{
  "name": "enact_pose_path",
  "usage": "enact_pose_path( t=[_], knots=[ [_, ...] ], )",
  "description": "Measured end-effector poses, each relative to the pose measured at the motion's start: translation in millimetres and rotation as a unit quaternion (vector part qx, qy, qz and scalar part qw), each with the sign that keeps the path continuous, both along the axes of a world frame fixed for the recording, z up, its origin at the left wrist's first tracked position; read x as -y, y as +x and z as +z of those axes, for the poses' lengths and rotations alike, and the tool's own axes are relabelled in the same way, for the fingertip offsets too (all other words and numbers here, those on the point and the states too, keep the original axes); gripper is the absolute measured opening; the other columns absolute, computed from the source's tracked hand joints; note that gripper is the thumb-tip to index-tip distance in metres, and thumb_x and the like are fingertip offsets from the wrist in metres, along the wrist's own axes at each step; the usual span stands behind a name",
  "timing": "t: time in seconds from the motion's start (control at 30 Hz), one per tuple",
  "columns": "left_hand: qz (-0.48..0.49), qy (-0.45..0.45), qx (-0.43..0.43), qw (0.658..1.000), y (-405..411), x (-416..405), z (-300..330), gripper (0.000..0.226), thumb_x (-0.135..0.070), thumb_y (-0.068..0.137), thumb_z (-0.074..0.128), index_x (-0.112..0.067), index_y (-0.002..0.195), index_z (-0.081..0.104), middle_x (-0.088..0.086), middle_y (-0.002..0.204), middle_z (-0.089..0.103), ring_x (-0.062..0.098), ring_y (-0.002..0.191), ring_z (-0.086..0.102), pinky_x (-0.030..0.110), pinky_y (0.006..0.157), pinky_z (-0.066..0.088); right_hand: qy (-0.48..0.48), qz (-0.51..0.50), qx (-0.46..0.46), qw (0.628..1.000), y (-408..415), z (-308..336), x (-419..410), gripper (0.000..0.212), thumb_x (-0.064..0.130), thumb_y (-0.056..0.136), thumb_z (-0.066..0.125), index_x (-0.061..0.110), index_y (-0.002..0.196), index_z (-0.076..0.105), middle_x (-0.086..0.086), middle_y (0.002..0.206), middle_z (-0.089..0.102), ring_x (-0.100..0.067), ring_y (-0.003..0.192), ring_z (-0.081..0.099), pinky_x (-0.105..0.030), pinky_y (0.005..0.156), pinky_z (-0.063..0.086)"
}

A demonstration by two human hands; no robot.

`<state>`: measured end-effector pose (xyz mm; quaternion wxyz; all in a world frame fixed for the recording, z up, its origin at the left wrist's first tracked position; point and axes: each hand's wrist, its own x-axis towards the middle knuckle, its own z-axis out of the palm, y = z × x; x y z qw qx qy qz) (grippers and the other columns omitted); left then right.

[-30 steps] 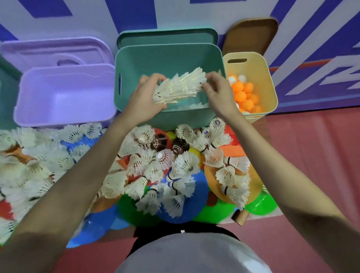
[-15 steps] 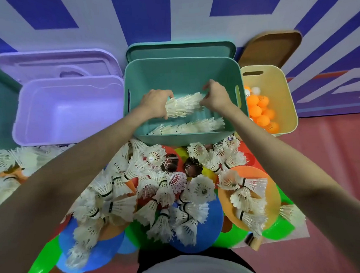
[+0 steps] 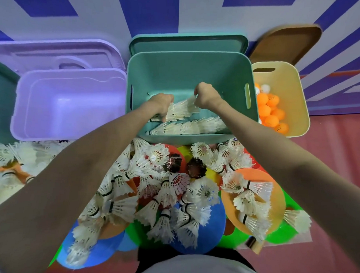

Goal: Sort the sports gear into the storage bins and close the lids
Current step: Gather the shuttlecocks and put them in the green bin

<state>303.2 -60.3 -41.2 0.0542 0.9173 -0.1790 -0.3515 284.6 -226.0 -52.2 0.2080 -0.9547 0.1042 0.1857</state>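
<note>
Both hands inside the teal plastic storage bin: left hand & right hand each grip an end of a nested row of white feather shuttlecocks, held just above a second row lying along bin's near wall

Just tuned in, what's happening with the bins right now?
A person is lowering a nested row of white feather shuttlecocks into the open teal plastic bin, left hand and right hand gripping its ends. Another shuttlecock row already lies inside. The cream bin holds orange balls; the lilac bin looks empty. Many loose shuttlecocks remain outside.
</note>
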Motion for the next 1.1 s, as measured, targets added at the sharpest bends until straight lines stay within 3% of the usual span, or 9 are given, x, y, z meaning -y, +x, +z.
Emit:
enact_pose_path(
  t=[0.3, 0.43, 0.53, 0.63, 0.87, 1.0, 1.1],
  knots=[
    [0.014, -0.01, -0.031, 0.999, 1, 0, -6, 0.074, -0.011, 0.073, 0.082, -0.011, 0.137, 0.043, 0.012, 0.133, 0.052, 0.029, 0.119, 0.049, 0.029, 0.081, 0.038, -0.019, 0.021, -0.045, 0.999, -7, -8, 3, 0.032, 0.002, 0.083, 0.053, -0.001, 0.114, 0.059, -0.017, 0.113, 0.063, -0.032, 0.104, 0.06, -0.034, 0.085, 0.05],
    [0.021, -0.013, -0.034, 0.999, 2, -1, -1, 0.074, -0.017, 0.084, 0.073, -0.011, 0.146, 0.034, 0.011, 0.146, 0.043, 0.03, 0.13, 0.043, 0.032, 0.098, 0.039, -0.021, 0.052, -0.073, 0.996, -14, 1, 3, 0.031, 0.007, 0.086, 0.05, -0.001, 0.115, 0.058, -0.018, 0.116, 0.062, -0.031, 0.1, 0.058, -0.031, 0.079, 0.047],
    [0.03, -0.033, -0.015, 0.999, -1, -4, 13, 0.068, -0.023, 0.089, 0.067, -0.009, 0.146, 0.032, 0.011, 0.15, 0.039, 0.029, 0.134, 0.04, 0.034, 0.106, 0.035, -0.033, 0.072, -0.07, 0.994, -26, 17, 6, 0.035, 0.012, 0.09, 0.051, 0.0, 0.122, 0.054, -0.016, 0.124, 0.058, -0.032, 0.112, 0.055, -0.033, 0.089, 0.046],
    [0.039, -0.08, 0.011, 0.996, -15, -5, 36, 0.061, -0.026, 0.09, 0.066, -0.011, 0.142, 0.039, 0.012, 0.145, 0.043, 0.029, 0.13, 0.045, 0.034, 0.103, 0.037, -0.028, 0.09, -0.005, 0.996, -53, 45, 14, 0.04, 0.018, 0.092, 0.056, 0.003, 0.128, 0.051, -0.016, 0.128, 0.056, -0.032, 0.116, 0.054, -0.038, 0.097, 0.046],
    [0.059, -0.273, 0.144, 0.949, -90, -10, 88, 0.037, -0.02, 0.088, 0.065, -0.012, 0.123, 0.057, 0.007, 0.125, 0.059, 0.021, 0.11, 0.057, 0.032, 0.092, 0.045, 0.062, 0.074, 0.225, 0.969, -170, 100, 58, 0.032, 0.01, 0.089, 0.06, 0.004, 0.121, 0.057, -0.017, 0.113, 0.056, -0.03, 0.102, 0.057, -0.039, 0.089, 0.047],
    [0.06, -0.345, 0.178, 0.92, -146, -7, 98, 0.032, -0.014, 0.089, 0.062, -0.013, 0.12, 0.058, 0.005, 0.119, 0.059, 0.016, 0.105, 0.058, 0.032, 0.092, 0.047, 0.078, 0.015, 0.257, 0.963, -240, 99, 82, 0.028, 0.005, 0.088, 0.059, 0.005, 0.117, 0.06, -0.014, 0.111, 0.055, -0.028, 0.099, 0.055, -0.041, 0.082, 0.05],
    [0.044, -0.355, 0.151, 0.922, -187, 6, 94, 0.031, -0.014, 0.09, 0.061, -0.014, 0.122, 0.057, 0.002, 0.12, 0.059, 0.012, 0.106, 0.056, 0.027, 0.093, 0.047, 0.074, -0.015, 0.238, 0.968, -289, 86, 94, 0.028, 0.002, 0.086, 0.06, 0.005, 0.114, 0.062, -0.013, 0.111, 0.055, -0.028, 0.098, 0.056, -0.041, 0.083, 0.05]
  ],
)
